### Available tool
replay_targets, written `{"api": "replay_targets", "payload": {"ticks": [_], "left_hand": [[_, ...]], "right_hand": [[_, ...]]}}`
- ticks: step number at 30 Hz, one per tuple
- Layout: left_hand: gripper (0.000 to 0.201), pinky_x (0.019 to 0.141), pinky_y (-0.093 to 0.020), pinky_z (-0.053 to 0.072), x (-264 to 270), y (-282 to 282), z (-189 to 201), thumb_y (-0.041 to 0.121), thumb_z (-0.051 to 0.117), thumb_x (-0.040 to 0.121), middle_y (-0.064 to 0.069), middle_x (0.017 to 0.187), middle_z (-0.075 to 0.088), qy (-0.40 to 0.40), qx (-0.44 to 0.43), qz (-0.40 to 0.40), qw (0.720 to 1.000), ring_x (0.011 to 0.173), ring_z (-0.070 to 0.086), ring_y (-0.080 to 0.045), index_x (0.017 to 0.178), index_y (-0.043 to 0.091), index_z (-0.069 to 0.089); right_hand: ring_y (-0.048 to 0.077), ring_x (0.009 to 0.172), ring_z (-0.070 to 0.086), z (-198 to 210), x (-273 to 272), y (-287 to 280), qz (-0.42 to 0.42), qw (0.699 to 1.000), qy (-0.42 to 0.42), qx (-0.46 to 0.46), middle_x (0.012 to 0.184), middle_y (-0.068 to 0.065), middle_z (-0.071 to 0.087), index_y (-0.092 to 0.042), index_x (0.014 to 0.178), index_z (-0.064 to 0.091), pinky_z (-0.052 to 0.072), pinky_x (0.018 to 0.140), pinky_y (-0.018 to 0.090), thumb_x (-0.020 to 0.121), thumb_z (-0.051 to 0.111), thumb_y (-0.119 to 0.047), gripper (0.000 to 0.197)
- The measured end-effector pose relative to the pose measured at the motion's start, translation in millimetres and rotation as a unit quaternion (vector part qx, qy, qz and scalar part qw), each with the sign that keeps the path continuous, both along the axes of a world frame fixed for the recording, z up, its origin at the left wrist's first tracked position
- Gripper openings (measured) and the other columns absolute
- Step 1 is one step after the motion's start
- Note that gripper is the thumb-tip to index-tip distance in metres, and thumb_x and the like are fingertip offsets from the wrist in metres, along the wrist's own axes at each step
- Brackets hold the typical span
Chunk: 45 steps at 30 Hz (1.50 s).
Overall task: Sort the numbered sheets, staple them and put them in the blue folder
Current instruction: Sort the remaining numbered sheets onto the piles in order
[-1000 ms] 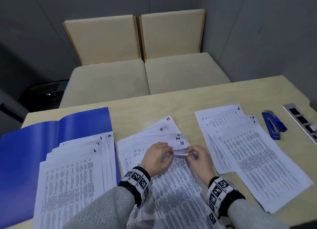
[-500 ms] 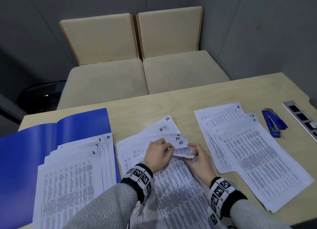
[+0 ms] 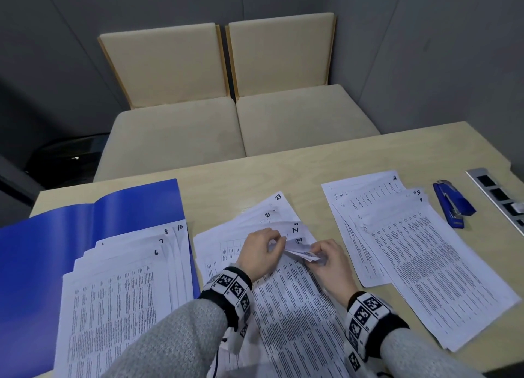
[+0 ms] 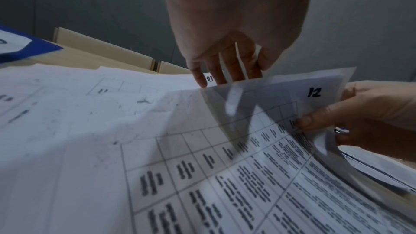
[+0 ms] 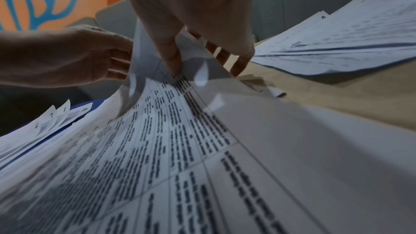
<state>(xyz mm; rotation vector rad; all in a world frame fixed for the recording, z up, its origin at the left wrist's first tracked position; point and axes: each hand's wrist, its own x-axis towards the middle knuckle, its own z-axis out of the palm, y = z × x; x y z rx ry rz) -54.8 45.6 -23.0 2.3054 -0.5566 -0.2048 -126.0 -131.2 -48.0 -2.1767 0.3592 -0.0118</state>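
1. Grey sleeves with patterned wristbands [image 3: 229,287] enter from the near edge of the worktop [image 3: 283,176].
2. Middle pile of sheets [image 3: 286,306]: printed pages lie fanned between the arms; corners marked 14, 21 and 23 show at its far end.
3. Left hand [image 3: 261,253]: fingers curled, pinching the lifted corners of the middle pile's upper sheets; in the left wrist view the raised sheet numbered 12 [image 4: 314,92] curves up from the pile.
4. Right hand [image 3: 329,260]: thumb and fingers pinch the same lifted corners from the other side, touching the paper just beside the left hand.
5. Left pile [image 3: 119,292]: sheets marked 6, 7, 8 and 10, lying on the open blue folder [image 3: 42,250].
6. Right pile [image 3: 419,250]: sheets marked 1, 3 and 4, apart from the middle pile.
7. Blue stapler [image 3: 452,204]: flat on the worktop, just beyond the right pile.
8. Two beige chairs [image 3: 226,94] stand behind the worktop.
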Motion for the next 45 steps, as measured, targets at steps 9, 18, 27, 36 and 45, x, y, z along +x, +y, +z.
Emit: {"api": "replay_targets", "payload": {"ticks": [9, 18, 27, 36, 45], "left_hand": [[0.025, 0.073, -0.018, 0.041, 6.1, 0.4, -6.0, 0.030, 0.043, 0.099, 0.000, 0.098, 0.066, 0.078, -0.026, 0.030, 0.996, 0.088, 0.059, -0.013, 0.099, 0.012, 0.060], [0.025, 0.071, -0.028, 0.047, 11.4, -1.6, -5.2, 0.028, 0.042, 0.099, -0.010, 0.092, 0.072, 0.114, -0.038, 0.024, 0.992, 0.085, 0.066, -0.023, 0.117, 0.020, 0.058], [0.030, 0.072, -0.027, 0.039, 22.7, 1.2, -4.2, 0.028, 0.046, 0.094, -0.004, 0.089, 0.062, 0.033, 0.125, -0.014, 0.992, 0.089, 0.057, -0.021, 0.120, 0.016, 0.057], [0.047, 0.096, -0.033, 0.025, 23.5, 5.8, -3.3, 0.045, 0.029, 0.088, 0.004, 0.122, 0.055, -0.027, 0.126, -0.024, 0.991, 0.115, 0.043, -0.014, 0.090, 0.017, 0.067], [0.027, 0.061, -0.034, 0.042, 12.1, 8.9, 0.8, 0.038, 0.040, 0.093, -0.004, 0.070, 0.060, 0.006, -0.029, 0.031, 0.999, 0.066, 0.058, -0.020, 0.080, 0.015, 0.044]], "right_hand": [[0.013, 0.083, 0.063, 6.3, -8.8, 6.8, -0.006, 0.999, 0.017, 0.040, 0.092, -0.006, 0.053, -0.018, 0.072, 0.060, 0.053, 0.072, 0.034, 0.070, 0.081, -0.015, 0.022], [0.013, 0.107, 0.052, -0.8, -1.1, 2.0, -0.010, 0.998, 0.055, 0.041, 0.114, -0.009, 0.053, -0.020, 0.123, 0.049, 0.044, 0.096, 0.034, 0.078, 0.072, -0.014, 0.051], [0.018, 0.094, 0.054, 0.1, -0.5, 0.0, 0.003, 1.000, 0.010, 0.028, 0.094, -0.009, 0.045, -0.031, 0.069, 0.058, 0.052, 0.085, 0.040, 0.070, 0.082, -0.021, 0.027], [0.017, 0.083, 0.061, 1.2, 2.7, 4.5, 0.006, 0.999, 0.014, 0.045, 0.082, -0.007, 0.064, -0.029, 0.067, 0.056, 0.053, 0.075, 0.041, 0.073, 0.078, -0.021, 0.025], [0.010, 0.089, 0.062, 11.3, 4.6, 6.8, 0.008, 0.996, 0.038, 0.083, 0.093, -0.006, 0.063, -0.026, 0.120, 0.050, 0.050, 0.084, 0.030, 0.079, 0.071, -0.008, 0.049]]}}
